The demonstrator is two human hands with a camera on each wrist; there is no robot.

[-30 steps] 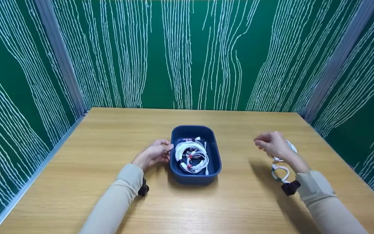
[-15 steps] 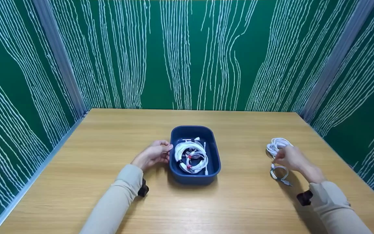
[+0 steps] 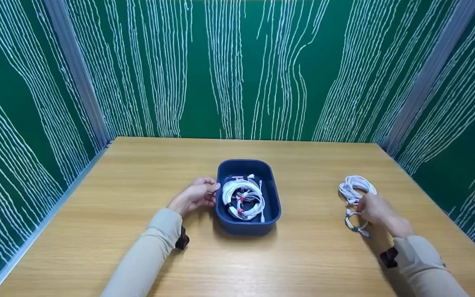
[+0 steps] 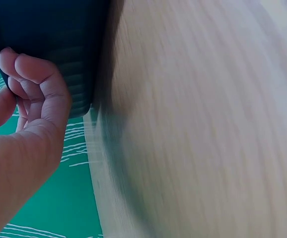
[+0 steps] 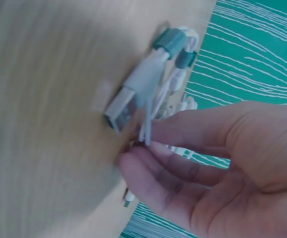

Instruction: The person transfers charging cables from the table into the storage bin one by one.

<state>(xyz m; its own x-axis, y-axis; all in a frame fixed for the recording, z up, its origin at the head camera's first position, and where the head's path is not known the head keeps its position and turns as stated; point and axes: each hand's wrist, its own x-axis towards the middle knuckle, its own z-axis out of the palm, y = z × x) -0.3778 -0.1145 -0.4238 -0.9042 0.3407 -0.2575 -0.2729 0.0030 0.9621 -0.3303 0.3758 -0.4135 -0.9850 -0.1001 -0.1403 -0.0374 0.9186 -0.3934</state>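
My left hand [image 3: 196, 194] grips the left rim of a dark blue plastic bin [image 3: 276, 198], thumb at the rim and curled fingers [image 4: 34, 69] against its outer wall. Inside the bin lie a large white coiled cable [image 3: 228, 194] and smaller cables with red ties. On the right, my right hand [image 3: 377, 209] pinches a small coiled USB cable [image 3: 348, 222] between thumb and fingers. Its metal USB plug [image 5: 121, 106] and green tie [image 5: 169, 42] show in the right wrist view. The hand covers part of this coil.
A thicker bundle of white cable [image 3: 351, 185] lies just behind the small coil on the wooden table [image 3: 146, 165]. Green panels [image 3: 196, 82] with white streaks stand behind the table and along both sides.
My right hand has come down and to the right from above the table onto the small USB cable. My left hand and the bin stay where they were.
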